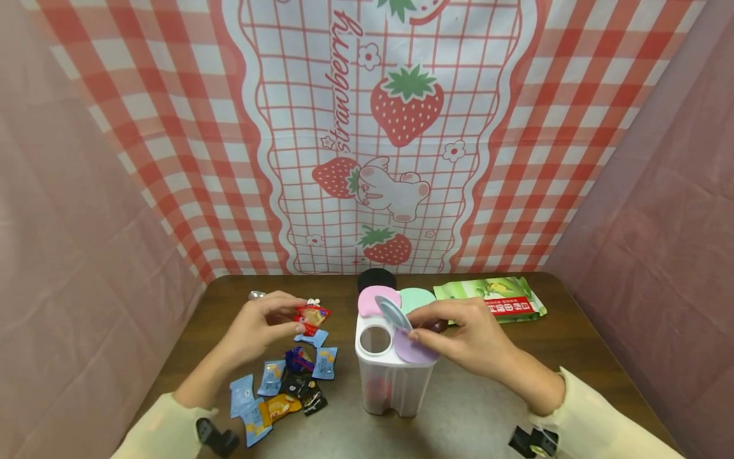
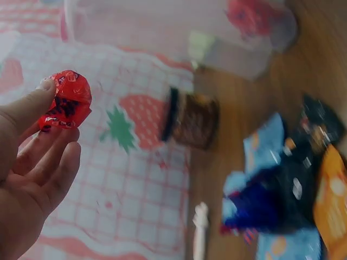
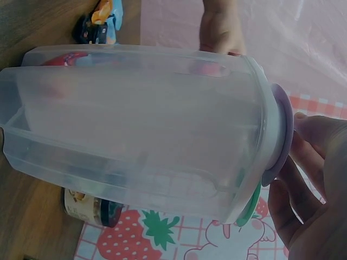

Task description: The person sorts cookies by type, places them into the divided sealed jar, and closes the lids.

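Note:
My left hand [image 1: 260, 325] pinches a red-wrapped candy [image 2: 68, 100] between thumb and fingers, over the left side of the table. A clear plastic container [image 1: 401, 386] with a white top stands in the middle. My right hand [image 1: 473, 335] holds a tilted grey-blue round lid [image 1: 392, 312] by its edge, uncovering the round opening [image 1: 375, 340] at the container's front left. Purple [image 1: 414, 350], pink [image 1: 378, 301] and green [image 1: 417, 298] lids cover its other openings. Something red [image 1: 377, 387] lies inside at the bottom. The grey-blue lid is hidden in the right wrist view.
Several wrapped sweets lie on the left: blue packets [image 1: 243, 395], an orange packet [image 1: 282, 406], black ones [image 1: 295, 385] and a dark blue one [image 1: 299, 359]. Behind the container stands a black-lidded jar [image 1: 376, 278]. A green packet [image 1: 518, 299] lies at the back right.

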{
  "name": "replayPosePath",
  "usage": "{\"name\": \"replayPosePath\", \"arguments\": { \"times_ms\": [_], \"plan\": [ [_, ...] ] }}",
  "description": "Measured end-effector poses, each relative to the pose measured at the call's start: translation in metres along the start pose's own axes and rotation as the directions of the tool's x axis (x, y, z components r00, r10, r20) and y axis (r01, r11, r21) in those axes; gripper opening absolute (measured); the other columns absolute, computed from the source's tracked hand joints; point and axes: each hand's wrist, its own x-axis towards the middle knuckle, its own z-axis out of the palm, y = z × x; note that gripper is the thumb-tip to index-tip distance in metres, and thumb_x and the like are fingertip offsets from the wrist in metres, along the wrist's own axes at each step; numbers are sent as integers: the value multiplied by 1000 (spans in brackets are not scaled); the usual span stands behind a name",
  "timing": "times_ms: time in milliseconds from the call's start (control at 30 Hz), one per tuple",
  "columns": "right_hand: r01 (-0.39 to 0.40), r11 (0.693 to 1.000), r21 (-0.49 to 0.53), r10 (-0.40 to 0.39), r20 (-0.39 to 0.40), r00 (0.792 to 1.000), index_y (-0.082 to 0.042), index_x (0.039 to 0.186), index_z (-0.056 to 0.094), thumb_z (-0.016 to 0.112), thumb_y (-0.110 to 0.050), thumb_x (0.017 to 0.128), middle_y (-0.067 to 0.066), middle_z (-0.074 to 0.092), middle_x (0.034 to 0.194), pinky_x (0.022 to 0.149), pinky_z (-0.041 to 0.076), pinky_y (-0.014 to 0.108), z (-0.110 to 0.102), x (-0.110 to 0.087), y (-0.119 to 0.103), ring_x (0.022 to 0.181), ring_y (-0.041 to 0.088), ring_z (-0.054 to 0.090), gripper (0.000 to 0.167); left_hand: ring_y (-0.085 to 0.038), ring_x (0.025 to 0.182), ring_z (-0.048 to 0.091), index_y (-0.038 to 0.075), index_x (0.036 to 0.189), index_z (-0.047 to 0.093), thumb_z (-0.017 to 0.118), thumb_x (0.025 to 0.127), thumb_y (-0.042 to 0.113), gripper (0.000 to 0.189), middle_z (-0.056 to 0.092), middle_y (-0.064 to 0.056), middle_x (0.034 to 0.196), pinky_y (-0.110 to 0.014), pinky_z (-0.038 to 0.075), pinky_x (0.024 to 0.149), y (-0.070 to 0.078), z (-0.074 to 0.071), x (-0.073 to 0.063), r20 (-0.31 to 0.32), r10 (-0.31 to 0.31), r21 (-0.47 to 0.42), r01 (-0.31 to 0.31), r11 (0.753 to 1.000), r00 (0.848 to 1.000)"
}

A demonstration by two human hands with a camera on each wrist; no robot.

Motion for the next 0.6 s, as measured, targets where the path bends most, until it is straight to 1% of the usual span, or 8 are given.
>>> {"name": "replayPosePath", "arguments": {
  "times_ms": [167, 333, 500, 600],
  "plan": [
    [-1, 1000, 2, 1, 2, 1000, -17, 100, 80, 85, -5, 82, -7, 78, 89, 62, 56, 17, 0, 0, 0, 73, 2, 70, 22, -16, 97, 73, 13, 121, 75, 85, 86, 17, 37, 71, -1, 119, -30, 61, 83, 25, 5, 1, 7, 14, -80, -14, 997, 1000],
    [-7, 1000, -8, 7, -2, 1000, -17, 100, 80, 86, -6, 82, -8, 78, 88, 62, 56, 16, 0, 0, -2, 72, 2, 69, 22, -17, 96, 73, 16, 122, 75, 84, 86, 16, 37, 71, 0, 120, -31, 61, 82, 45, 8, 3, 28, 48, -119, -44, 992, 998],
    [-14, 1000, -16, 14, -3, 1000, -17, 100, 80, 86, -7, 82, -8, 78, 88, 62, 55, 16, 0, 0, -3, 72, 2, 69, 22, -18, 98, 72, 13, 123, 74, 82, 87, 11, 37, 71, -3, 123, -33, 61, 85, 64, 11, 6, 59, 116, -161, -106, 981, 991],
    [-14, 1000, -16, 14, -3, 1000, -17, 101, 80, 86, -7, 82, -7, 78, 89, 62, 56, 17, 0, 0, -4, 72, 2, 69, 22, -18, 100, 72, 12, 123, 73, 82, 88, 10, 37, 73, -3, 122, -35, 61, 87, 74, 13, 10, 74, 150, -174, -135, 975, 986]
  ]
}}
